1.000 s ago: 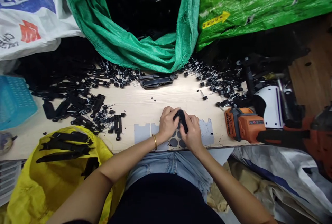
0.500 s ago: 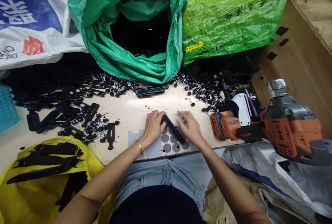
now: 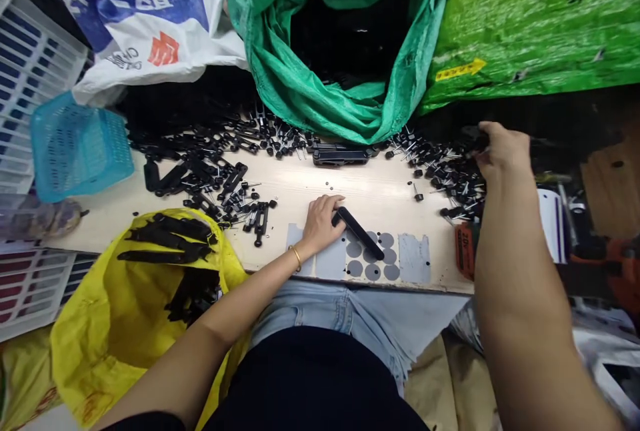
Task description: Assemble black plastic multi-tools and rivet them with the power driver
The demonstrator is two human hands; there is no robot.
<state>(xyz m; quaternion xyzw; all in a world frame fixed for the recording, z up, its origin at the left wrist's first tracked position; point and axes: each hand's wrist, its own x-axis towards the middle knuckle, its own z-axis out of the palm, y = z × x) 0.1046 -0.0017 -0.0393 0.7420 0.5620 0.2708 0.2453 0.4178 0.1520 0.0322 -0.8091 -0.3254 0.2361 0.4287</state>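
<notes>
My left hand point(image 3: 324, 221) rests on the wooden table point(image 3: 350, 194) and grips one end of a long black plastic bar point(image 3: 359, 234), which lies slanted over grey sheets with dark round spots point(image 3: 373, 256). My right hand point(image 3: 503, 150) is stretched out to the far right, over a heap of small black knobbed pins point(image 3: 447, 174); its fingers are curled at the heap, and I cannot tell whether they hold a pin.
An open green sack point(image 3: 345, 44) of black parts stands at the back. Black parts litter the table's left point(image 3: 210, 171). A yellow bag point(image 3: 145, 284) with black bars hangs at my left knee. A blue basket point(image 3: 80, 144) sits left; an orange power tool point(image 3: 595, 261) lies right.
My right hand has left the black bar and swung out to the pin heap at the far right. The left hand keeps hold of the bar. The view has shifted right.
</notes>
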